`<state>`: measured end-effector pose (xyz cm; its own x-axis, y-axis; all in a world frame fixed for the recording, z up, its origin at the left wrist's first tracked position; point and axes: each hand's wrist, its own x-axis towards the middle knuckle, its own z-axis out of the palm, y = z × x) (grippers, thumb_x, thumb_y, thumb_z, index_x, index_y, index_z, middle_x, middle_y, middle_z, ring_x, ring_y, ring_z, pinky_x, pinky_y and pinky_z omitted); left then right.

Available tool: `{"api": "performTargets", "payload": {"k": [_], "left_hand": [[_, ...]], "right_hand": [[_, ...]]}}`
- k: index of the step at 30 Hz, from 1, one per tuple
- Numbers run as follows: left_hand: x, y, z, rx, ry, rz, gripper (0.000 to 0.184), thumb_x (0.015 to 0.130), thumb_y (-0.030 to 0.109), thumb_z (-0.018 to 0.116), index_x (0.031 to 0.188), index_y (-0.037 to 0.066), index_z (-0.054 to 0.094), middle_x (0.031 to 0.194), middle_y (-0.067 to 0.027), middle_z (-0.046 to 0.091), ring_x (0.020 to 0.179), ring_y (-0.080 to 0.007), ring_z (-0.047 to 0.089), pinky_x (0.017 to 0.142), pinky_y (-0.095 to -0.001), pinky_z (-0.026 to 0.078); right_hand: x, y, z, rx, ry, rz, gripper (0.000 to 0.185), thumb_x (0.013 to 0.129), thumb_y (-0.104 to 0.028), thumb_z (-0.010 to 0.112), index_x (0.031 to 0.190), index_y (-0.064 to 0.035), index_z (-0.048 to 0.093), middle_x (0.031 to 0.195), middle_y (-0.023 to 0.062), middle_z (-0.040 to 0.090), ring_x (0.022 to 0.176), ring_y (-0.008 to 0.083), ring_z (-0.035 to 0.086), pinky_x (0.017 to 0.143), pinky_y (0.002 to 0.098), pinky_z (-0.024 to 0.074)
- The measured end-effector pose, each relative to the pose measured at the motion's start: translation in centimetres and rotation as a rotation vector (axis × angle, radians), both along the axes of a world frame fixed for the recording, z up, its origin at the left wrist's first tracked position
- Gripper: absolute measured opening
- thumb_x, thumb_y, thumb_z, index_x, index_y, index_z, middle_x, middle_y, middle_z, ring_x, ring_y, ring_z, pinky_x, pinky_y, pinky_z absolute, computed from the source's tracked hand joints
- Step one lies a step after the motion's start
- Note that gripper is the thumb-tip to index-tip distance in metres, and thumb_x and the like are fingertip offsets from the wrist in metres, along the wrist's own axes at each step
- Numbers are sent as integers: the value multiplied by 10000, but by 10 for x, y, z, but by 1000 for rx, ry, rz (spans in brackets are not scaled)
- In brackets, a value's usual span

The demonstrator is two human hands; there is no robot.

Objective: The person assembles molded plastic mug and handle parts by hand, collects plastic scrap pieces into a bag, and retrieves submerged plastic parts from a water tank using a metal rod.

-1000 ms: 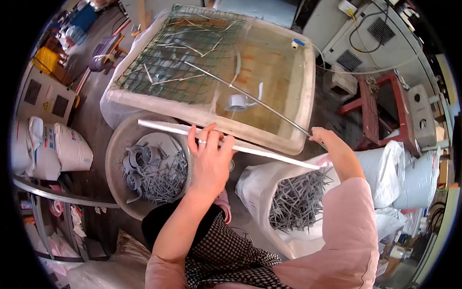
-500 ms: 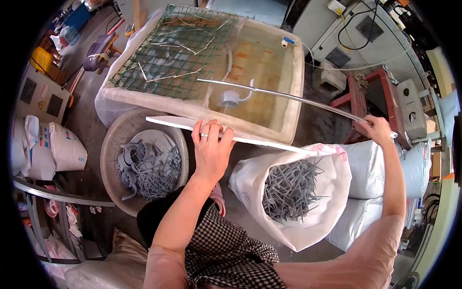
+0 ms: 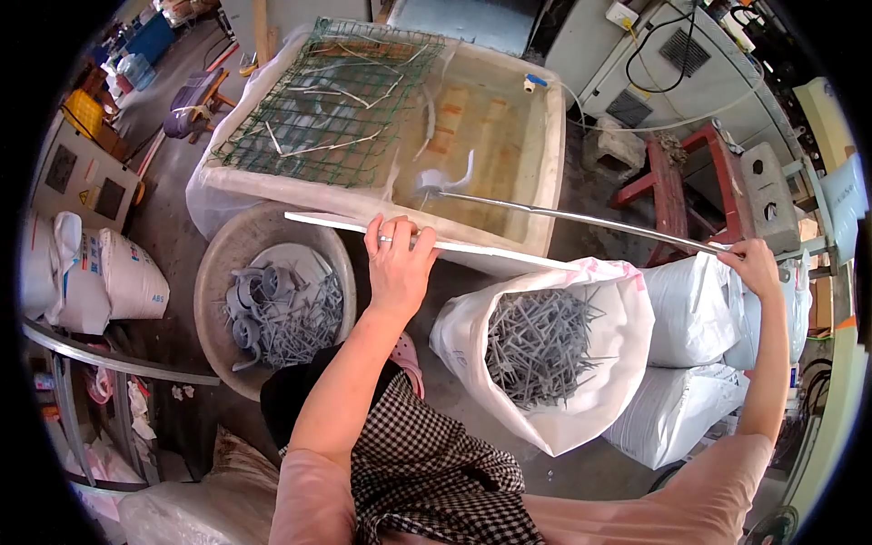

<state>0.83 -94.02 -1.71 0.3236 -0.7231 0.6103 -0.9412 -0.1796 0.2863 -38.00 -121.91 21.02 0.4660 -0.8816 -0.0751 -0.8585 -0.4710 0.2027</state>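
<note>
My right hand clasps the rod, my left hand the board; poor tip contact could let the gray part slip.

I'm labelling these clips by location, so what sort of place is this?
Probably a workshop or small factory floor, perhaps one handling plastic parts: there is a water tank partly covered by a green net, a big sack of grey pieces, and a vented cabinet.

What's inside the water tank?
The open side shows a grey curved part by the metal rod, and orange-brown patches. Green netting covers the other side; what lies beneath it can't be made out clearly.
</note>
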Motion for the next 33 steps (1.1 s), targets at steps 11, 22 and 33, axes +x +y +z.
{"api": "performTargets", "payload": {"k": [11,22,33], "left_hand": [[2,3,-2,-20,31,-17,276,660,149,733,877,86,574,898,-67,511,951,-258,504,972,-479,315],[5,0,-3,-59,62,-27,289,619,123,749,825,99,547,848,-55,496,935,-246,528,973,-486,307],[9,-1,-6,-66,63,-30,328,593,99,757,845,98,547,853,-53,491,961,-243,522,972,-487,310]], "right_hand": [[33,3,-76,39,-38,-19,368,775,-405,674,814,-42,718,733,215,638,737,374,631,688,444,486],[95,-30,-180,288,-224,-91,465,812,-453,633,751,4,694,669,159,651,675,312,655,675,403,503],[237,-54,-277,395,-207,112,519,868,-471,543,800,27,673,782,231,643,820,381,632,771,423,492]]}}
